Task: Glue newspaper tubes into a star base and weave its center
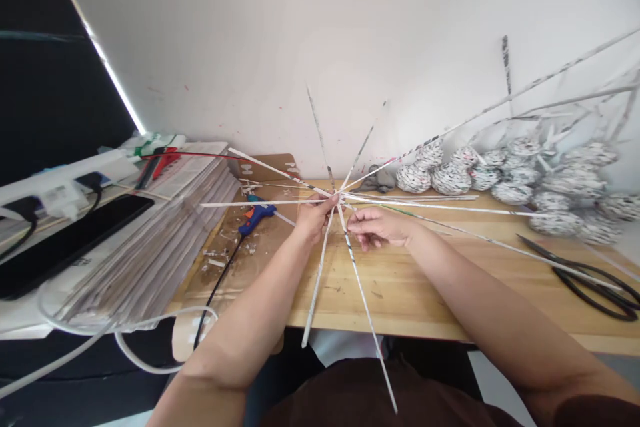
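Note:
Several thin rolled newspaper sticks (361,293) cross at one hub and spread outward like spokes above the wooden table. My left hand (315,219) is closed on the sticks just left of the hub, its thumb pressed near the crossing. To the right and slightly below the hub, my right hand (375,227) has its fingers bent, with the fingertips at a stick that slopes down toward me. One longer stick (480,113) runs up to the far right. The exact crossing is partly covered by my left thumb.
A blue glue gun (256,217) lies on cardboard (230,280) at the left, beside stacked newspapers (150,260), a black phone (80,240) and a power strip (65,190). Black scissors (595,277) lie right on the wooden table (410,310); woven paper shapes (453,173) line the wall.

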The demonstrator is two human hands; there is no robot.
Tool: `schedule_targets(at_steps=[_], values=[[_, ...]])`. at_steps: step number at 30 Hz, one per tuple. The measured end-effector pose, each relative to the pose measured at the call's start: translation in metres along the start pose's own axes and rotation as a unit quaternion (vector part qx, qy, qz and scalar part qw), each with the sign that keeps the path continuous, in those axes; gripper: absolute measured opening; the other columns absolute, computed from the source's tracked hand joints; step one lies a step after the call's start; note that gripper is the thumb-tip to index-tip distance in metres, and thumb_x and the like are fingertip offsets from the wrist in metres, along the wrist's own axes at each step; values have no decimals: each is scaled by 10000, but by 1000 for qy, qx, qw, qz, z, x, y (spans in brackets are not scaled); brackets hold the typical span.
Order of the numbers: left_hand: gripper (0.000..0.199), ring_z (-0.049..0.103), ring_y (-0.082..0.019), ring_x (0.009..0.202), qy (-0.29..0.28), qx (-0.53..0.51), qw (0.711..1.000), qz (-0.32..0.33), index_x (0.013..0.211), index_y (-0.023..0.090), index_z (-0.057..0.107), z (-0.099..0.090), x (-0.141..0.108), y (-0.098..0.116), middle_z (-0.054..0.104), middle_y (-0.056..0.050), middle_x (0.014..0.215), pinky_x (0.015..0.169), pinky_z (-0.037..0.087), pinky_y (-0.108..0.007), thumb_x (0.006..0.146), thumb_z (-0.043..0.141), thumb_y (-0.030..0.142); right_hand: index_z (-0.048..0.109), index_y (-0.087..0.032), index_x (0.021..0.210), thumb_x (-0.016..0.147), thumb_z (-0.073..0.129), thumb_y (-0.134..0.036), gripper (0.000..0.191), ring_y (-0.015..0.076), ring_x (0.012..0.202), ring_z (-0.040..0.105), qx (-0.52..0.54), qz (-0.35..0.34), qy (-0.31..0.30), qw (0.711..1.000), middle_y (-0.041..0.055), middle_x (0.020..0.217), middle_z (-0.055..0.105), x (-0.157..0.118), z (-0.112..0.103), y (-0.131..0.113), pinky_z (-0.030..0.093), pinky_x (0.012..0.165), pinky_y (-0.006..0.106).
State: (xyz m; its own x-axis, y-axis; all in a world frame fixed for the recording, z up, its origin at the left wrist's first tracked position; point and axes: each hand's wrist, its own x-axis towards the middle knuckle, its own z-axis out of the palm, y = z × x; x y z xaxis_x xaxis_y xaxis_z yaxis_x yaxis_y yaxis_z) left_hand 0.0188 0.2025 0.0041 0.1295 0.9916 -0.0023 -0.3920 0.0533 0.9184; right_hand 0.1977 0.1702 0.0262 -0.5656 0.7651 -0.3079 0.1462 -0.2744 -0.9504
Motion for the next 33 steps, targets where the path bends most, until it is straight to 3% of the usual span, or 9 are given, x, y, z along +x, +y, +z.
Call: schedule_targets(at_steps=[4, 10, 15, 19, 23, 29, 33], values=[[442, 675, -155, 683, -10, 20, 1000, -1, 875, 132, 620, 2, -2, 0, 685, -40, 773, 381, 222, -169, 566, 835, 364, 601, -171, 869, 760, 716, -384, 266, 84, 427, 595, 42, -33, 106, 993, -55, 538, 546, -6, -6, -11, 252, 288, 128], [419, 679, -162, 703, -43, 57, 997, 0, 894, 154, 616, 2, -5, 1, 684, -30, 772, 402, 291, -165, 610, 804, 398, 608, -158, 836, 712, 736, -415, 313, 102, 468, 594, 8, -166, 248, 954, -19, 631, 596, -5, -9, -17, 291, 321, 168], [390, 674, -166, 722, -74, 68, 995, 8, 873, 142, 619, 5, -7, 0, 672, -37, 742, 398, 329, -159, 622, 801, 378, 653, -165, 812, 694, 737, -396, 273, 122, 595, 590, -64, -237, 305, 920, 2, 691, 645, 1, -3, -12, 455, 496, 227], [416, 678, -166, 706, -69, 44, 997, -18, 865, 147, 624, 8, -9, 0, 690, -40, 772, 517, 477, -201, 569, 837, 347, 677, -171, 795, 712, 721, -359, 210, 179, 751, 642, -87, -282, 326, 898, 44, 799, 702, 5, 1, -8, 513, 695, 311], [428, 676, -174, 707, -65, 51, 996, -28, 849, 130, 663, 10, -11, 2, 692, -46, 756, 623, 543, -258, 539, 854, 355, 666, -184, 768, 729, 705, -340, 166, 188, 779, 650, -92, -309, 346, 881, 34, 786, 699, 7, 2, -6, 498, 760, 326], [412, 646, -146, 690, -78, 60, 995, -24, 802, 122, 675, 12, -14, 0, 665, -23, 721, 671, 557, -268, 531, 857, 374, 618, -197, 794, 732, 707, -370, 204, 155, 748, 622, -65, -330, 342, 877, 26, 893, 687, 8, 4, -6, 478, 649, 274], [433, 648, -150, 719, -90, 50, 994, -25, 835, 125, 693, 13, -15, 0, 675, -36, 756, 704, 567, -287, 554, 840, 421, 596, -192, 809, 720, 717, -391, 249, 144, 694, 608, -39, -328, 342, 880, 15, 808, 661, 9, 5, -6, 457, 576, 251]])
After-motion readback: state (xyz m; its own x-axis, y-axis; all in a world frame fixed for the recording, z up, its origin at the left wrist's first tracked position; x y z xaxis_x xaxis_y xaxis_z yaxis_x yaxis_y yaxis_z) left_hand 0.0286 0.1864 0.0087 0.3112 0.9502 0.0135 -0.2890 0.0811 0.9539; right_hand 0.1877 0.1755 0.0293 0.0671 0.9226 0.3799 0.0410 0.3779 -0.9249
